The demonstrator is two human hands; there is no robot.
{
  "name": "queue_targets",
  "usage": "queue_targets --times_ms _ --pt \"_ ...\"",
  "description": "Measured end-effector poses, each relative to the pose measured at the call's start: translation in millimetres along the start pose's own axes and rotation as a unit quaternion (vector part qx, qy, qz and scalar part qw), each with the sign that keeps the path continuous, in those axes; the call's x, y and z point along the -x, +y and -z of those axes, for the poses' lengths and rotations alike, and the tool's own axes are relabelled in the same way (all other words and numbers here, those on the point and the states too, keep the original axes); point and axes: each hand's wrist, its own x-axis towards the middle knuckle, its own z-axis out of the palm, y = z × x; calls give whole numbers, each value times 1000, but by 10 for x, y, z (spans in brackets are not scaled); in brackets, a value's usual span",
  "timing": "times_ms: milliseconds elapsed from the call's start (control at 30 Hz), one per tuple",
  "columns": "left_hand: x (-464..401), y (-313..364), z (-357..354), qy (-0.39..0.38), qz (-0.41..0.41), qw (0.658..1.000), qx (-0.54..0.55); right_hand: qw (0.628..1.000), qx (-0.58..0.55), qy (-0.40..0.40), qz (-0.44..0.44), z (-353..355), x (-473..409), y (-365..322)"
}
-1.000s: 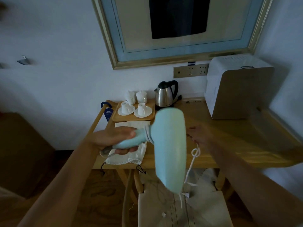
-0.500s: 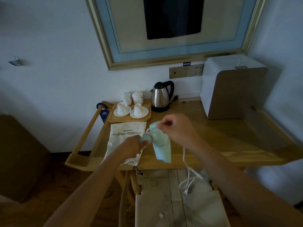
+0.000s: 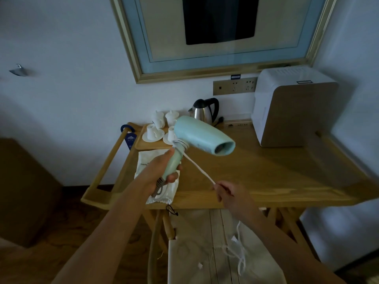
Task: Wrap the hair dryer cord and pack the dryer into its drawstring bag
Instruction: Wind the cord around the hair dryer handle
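Left hand (image 3: 159,173) clamped round handle of pale mint plastic hair dryer (image 3: 202,137); right hand (image 3: 229,193) pinching taut white cord (image 3: 198,166), few turns wound at handle top. Plug end blurred below. White drawstring cloth bag (image 3: 152,158) partly hidden, flat on light wooden table (image 3: 266,171). Dim room. Nozzle points right, barrel tilted slightly down, above table.

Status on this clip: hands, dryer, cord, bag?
Left hand grips dryer handle. Right hand pulls cord taut. Bag flat on table, empty.
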Motion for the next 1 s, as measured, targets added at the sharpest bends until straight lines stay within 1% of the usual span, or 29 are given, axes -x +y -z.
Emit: queue_targets --times_ms 67,167,233,333,400,467,533,600,633,667,700,767,833,867,900,933,967,1000 --pt "1 -5 58 -48 4 997 62 999 -31 -10 -10 69 -40 76" --pt "30 -54 97 -131 -9 982 132 989 -142 -10 -37 187 -173 119" --pt "43 -84 94 -180 -21 973 142 982 -182 -6 -54 242 -273 130" --pt "76 -89 112 -242 -39 961 130 977 -196 10 -85 298 -388 171" --pt "119 -64 142 -284 -53 950 122 978 -171 -32 -117 292 -430 178" --pt "166 16 180 -319 -64 941 91 980 -110 -87 -142 272 -492 153" --pt "226 148 224 -365 -75 928 9 984 -60 -87 -145 314 -602 62" --pt "277 271 269 -400 -64 908 -104 988 -59 -79 -118 411 -701 -75" --pt "292 315 282 -401 -45 900 -168 991 -57 -79 -90 455 -747 -164" --pt "301 341 280 -392 -25 888 -238 994 -31 -85 -61 487 -784 -251" --pt "305 339 258 -378 -7 871 -314 994 19 -95 -46 500 -812 -336" --pt "279 264 155 -336 14 818 -467 985 117 -114 -48 465 -877 -473" --pt "221 107 29 -285 10 762 -582 981 154 -112 -42 380 -913 -594" --pt "180 17 -11 -254 1 741 -621 981 164 -100 -32 330 -900 -652" --pt "137 -72 -34 -217 -10 729 -649 981 171 -88 -18 281 -867 -699" --pt "99 -152 -40 -180 -17 728 -661 981 174 -82 -4 227 -818 -742" --pt "56 -220 -29 -145 -19 738 -658 982 171 -84 9 172 -755 -775" --pt "9 -268 -16 -112 -18 758 -643 982 164 -93 19 115 -681 -792"
